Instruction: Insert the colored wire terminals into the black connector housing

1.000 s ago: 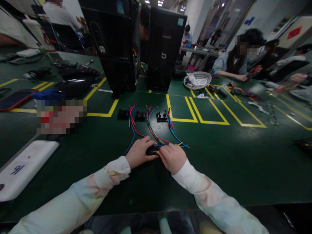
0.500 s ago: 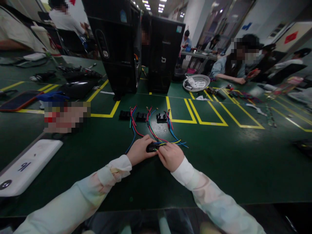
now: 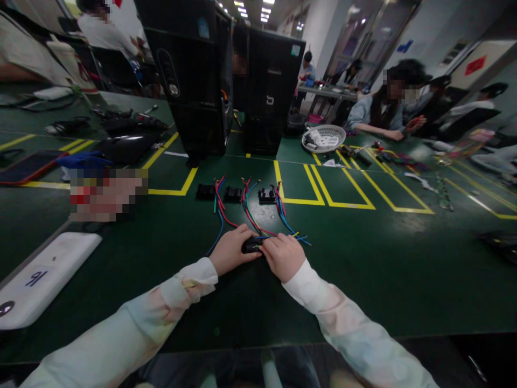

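My left hand (image 3: 231,250) is closed on a small black connector block (image 3: 252,246) that rests on the green table (image 3: 363,258). My right hand (image 3: 283,255) pinches the coloured wires (image 3: 297,236) where they enter the block's right end. Three more black blocks (image 3: 233,194) lie in a row farther back, each with red, blue and green wires trailing toward my hands.
Two tall black cases (image 3: 194,70) stand behind the row of blocks. A white tray (image 3: 44,272) lies at the left, a white basket (image 3: 324,138) at the back right. Yellow tape outlines (image 3: 335,188) mark the table. Other people sit at the far right and back left.
Both hands stay on the block; the right hand's fingers have worked slightly at the wires. The view has shifted a little.
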`<state>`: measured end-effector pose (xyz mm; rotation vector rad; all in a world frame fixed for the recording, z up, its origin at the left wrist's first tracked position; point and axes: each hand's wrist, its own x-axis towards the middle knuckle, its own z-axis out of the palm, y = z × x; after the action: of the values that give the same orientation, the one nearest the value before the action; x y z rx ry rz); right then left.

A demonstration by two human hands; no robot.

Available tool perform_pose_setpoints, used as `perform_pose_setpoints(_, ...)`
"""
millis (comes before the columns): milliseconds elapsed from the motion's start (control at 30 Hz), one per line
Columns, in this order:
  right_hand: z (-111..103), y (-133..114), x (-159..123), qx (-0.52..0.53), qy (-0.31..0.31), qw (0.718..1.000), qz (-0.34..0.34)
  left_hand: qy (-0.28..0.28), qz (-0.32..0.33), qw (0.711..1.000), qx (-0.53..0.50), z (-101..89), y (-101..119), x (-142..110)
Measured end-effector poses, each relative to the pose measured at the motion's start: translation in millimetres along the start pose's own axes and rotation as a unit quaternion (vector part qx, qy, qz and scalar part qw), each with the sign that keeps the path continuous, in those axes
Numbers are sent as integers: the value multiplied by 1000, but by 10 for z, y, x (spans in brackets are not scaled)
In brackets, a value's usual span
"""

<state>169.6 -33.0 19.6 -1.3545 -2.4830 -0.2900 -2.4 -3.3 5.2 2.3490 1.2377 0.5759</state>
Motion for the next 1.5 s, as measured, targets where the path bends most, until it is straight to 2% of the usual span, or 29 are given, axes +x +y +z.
perform_pose_setpoints(267,-38,-41,-33,10,-18,1000,-22,0,-6,1000,6,-20,27,-5)
perform_pose_setpoints(567,-40,-25,-10,5,18,999,-32,5,-1,1000,4,-8,15,-4)
perform_pose_setpoints(733,-7,-13,-6,-4,27,1000,-10,0,3,1000,7,-1,7,-4)
perform_pose_setpoints(1133,18,-149,-94,-36,-14,998,42,-1,-9,1000,1,-1,9,-7)
perform_pose_setpoints(1367,7,-154,-98,-17,-57,997,44,-5,-18,1000,4,-4,11,-9)
perform_pose_setpoints(1500,-5,-109,-98,-5,-43,999,15,-7,-15,1000,7,-2,6,-6)
